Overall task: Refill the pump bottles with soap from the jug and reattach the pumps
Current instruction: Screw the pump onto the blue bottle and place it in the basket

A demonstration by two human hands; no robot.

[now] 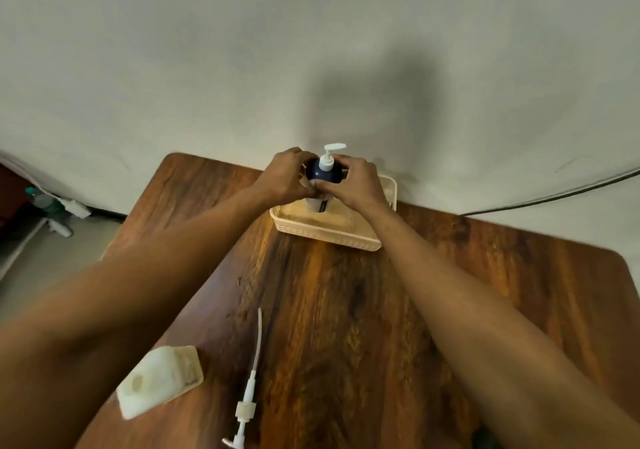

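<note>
A dark blue pump bottle [323, 175] with a white pump head [330, 155] stands in a cream plastic basket [329, 232] at the far edge of the table. My left hand [285, 178] and my right hand [356, 183] both grip the bottle's shoulder from either side. A loose white pump [247, 393] with its long dip tube lies on the table near me. A whitish soap jug [159, 379] stands at the near left, its opening uncapped.
The wooden table [433, 292] butts against a pale wall. A dark cable [554, 195] runs along the wall at right. Cleaning items [59, 209] lie on the floor at far left.
</note>
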